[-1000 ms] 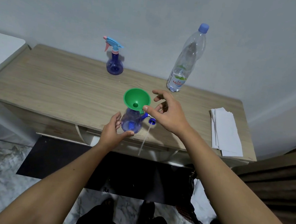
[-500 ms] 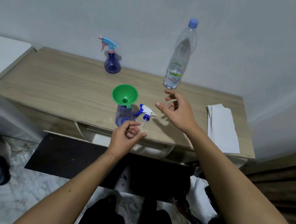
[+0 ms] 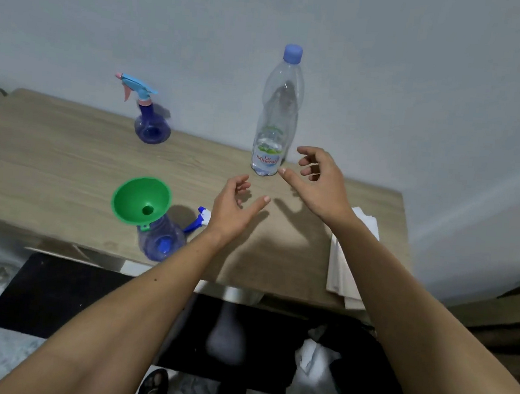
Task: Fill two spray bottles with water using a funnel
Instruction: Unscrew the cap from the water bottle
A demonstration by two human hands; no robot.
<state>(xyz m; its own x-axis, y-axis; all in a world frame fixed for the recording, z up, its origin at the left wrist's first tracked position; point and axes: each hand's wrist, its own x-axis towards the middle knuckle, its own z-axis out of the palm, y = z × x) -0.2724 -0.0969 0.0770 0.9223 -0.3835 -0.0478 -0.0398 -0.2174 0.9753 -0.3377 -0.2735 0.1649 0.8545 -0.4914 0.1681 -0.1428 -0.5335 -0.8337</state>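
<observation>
Fingers of both hands are loosely spread and hold nothing. The right hand (image 3: 320, 183) hovers just beside the base of the water bottle (image 3: 277, 116), its thumb tip close to the label, with a grip-shaped gap between thumb and fingers. The left hand (image 3: 235, 208) hangs over bare wood a little nearer me, also empty.

By my reading, the pouring has not begun. The water bottle stands upright against the wall with its blue cap on and looks only partly full. The green funnel (image 3: 141, 199) already sits in the neck of the near spray bottle (image 3: 160, 241), tilted somewhat to the left; that bottle's trigger head (image 3: 197, 221) lies on the table (image 3: 49, 164) just beside it. The far spray bottle (image 3: 151, 113) has its head screwed on, so it still needs opening, then filling.

As for room, the near spray bottle stands close to the table's front edge, which looks risky with a top-heavy funnel. A stack of white paper (image 3: 345, 268) lies at the right end, near the right forearm. The middle of the table gives open space for lifting and tipping the water bottle.
</observation>
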